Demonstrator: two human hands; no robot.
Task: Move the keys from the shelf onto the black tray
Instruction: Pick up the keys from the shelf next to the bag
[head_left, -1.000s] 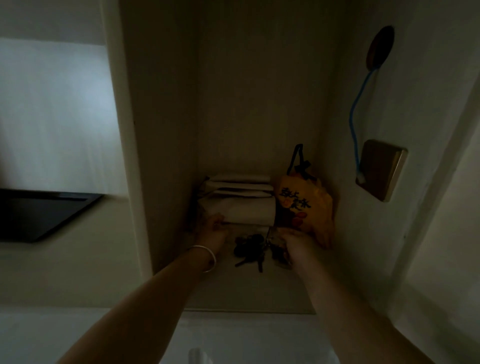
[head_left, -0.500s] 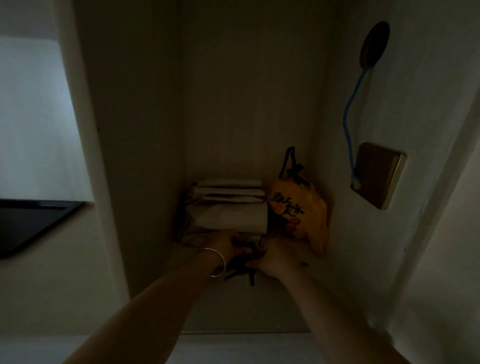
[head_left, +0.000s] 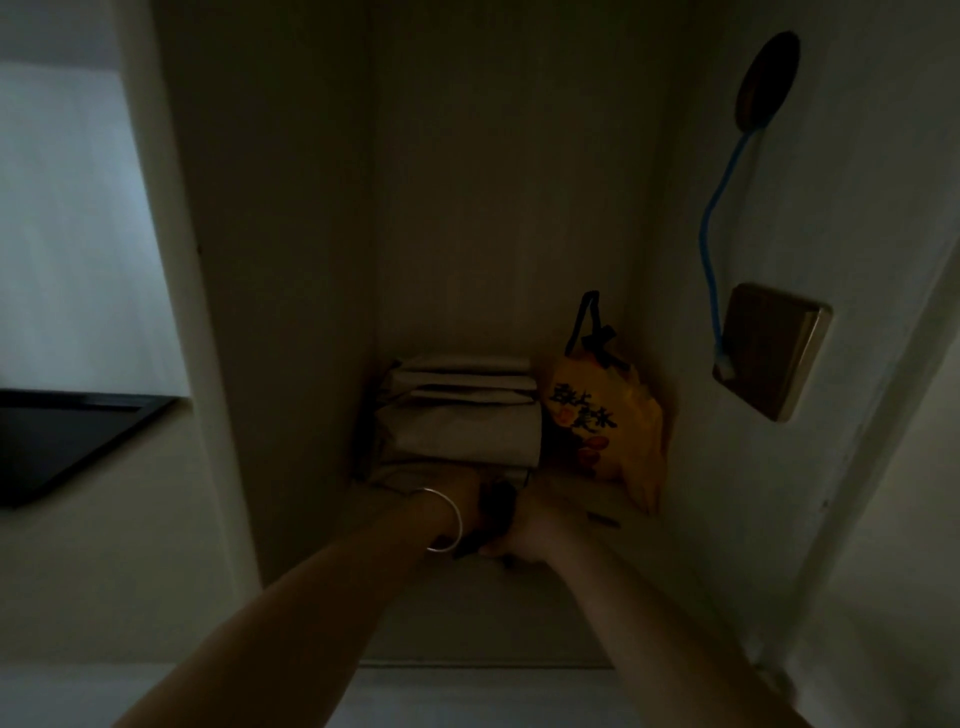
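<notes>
A dark bunch of keys lies at the front of a dim shelf in a wall niche. My left hand, a silver bangle on its wrist, presses against the bunch from the left; its fingers are hidden in the shadow. My right hand is curled on the right and lower side of the bunch. A black tray sits outside the niche at the left, on a pale ledge.
Behind the hands lies a stack of folded pale cloth, with a yellow printed bag to its right. A small dark item lies on the shelf. On the right wall hang a brown box and a blue cord.
Both hands have come together on the keys from either side. The view has shifted, so the niche now sits lower and more central.
</notes>
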